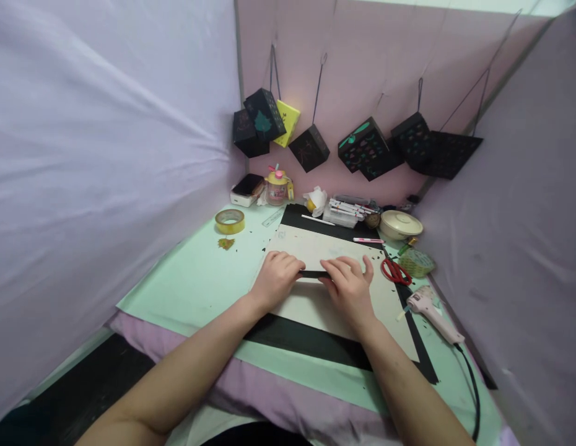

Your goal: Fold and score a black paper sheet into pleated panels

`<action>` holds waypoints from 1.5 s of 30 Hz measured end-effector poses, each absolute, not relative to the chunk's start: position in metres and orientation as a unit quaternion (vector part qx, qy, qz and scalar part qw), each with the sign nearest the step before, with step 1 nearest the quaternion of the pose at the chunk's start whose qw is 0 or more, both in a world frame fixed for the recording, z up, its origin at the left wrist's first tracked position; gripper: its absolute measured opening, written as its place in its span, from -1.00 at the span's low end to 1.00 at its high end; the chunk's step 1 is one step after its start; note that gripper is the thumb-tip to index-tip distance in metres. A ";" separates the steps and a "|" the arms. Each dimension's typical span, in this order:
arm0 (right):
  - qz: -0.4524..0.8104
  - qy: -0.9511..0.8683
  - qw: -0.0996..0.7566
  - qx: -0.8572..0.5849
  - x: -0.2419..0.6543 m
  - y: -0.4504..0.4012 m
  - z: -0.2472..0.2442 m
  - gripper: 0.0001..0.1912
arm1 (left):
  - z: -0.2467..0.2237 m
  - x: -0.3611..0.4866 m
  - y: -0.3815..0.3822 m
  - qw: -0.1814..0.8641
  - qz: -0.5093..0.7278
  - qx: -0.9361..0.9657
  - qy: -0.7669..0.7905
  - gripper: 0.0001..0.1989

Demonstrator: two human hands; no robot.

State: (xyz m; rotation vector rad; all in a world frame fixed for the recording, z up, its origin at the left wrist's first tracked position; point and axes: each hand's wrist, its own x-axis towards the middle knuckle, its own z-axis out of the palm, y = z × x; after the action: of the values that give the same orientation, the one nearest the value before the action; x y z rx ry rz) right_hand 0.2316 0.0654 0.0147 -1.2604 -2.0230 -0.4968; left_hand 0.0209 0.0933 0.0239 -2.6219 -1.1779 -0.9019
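Note:
A narrow black strip (313, 274), which looks like paper or card, spans the gap between my hands just above the white sheet (311, 306). My left hand (279, 279) pinches its left end, fingers curled over it. At the other end, my right hand (348, 285) grips the strip between thumb and fingers, with the little finger raised. Both ends of the strip are hidden by my fingers. Beneath the white sheet lies larger black paper (311, 341), its border showing around the edges.
To the right lie red scissors (396, 271), a glue gun (434, 316) with its cord, green tape (415, 263) and a lidded bowl (401, 224). Yellow tape (230, 221) and a leaf (226, 243) are at left. Pens (350, 207) stand behind; decorated black boxes (309, 148) hang above.

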 end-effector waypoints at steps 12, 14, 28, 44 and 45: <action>-0.179 -0.804 0.296 -0.483 0.228 0.062 0.013 -0.84 | 0.023 0.052 0.092 0.063 -0.151 -0.895 -0.414 -0.83; -0.177 -0.804 0.293 -0.486 0.235 0.064 0.014 -0.84 | 0.021 0.049 0.096 0.057 -0.148 -0.889 -0.430 -0.82; -0.171 -0.765 0.367 -0.500 0.277 0.071 0.022 -0.83 | 0.033 -0.003 0.115 0.085 -0.210 -0.853 -0.470 -0.84; 0.163 -0.561 0.639 -0.500 0.289 0.083 0.019 -0.74 | 0.027 -0.011 0.121 -0.148 -0.399 -0.771 -0.474 -0.80; 0.220 -0.533 0.660 -0.482 0.286 0.084 0.019 -0.65 | 0.028 -0.005 0.118 -0.218 -0.430 -0.733 -0.480 -0.80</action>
State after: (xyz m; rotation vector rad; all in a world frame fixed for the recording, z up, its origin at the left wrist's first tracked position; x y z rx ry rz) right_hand 0.2859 0.0840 0.0192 -1.0906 -1.2058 0.4983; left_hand -0.0050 0.1184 0.0281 -2.6881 -1.7619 -1.5771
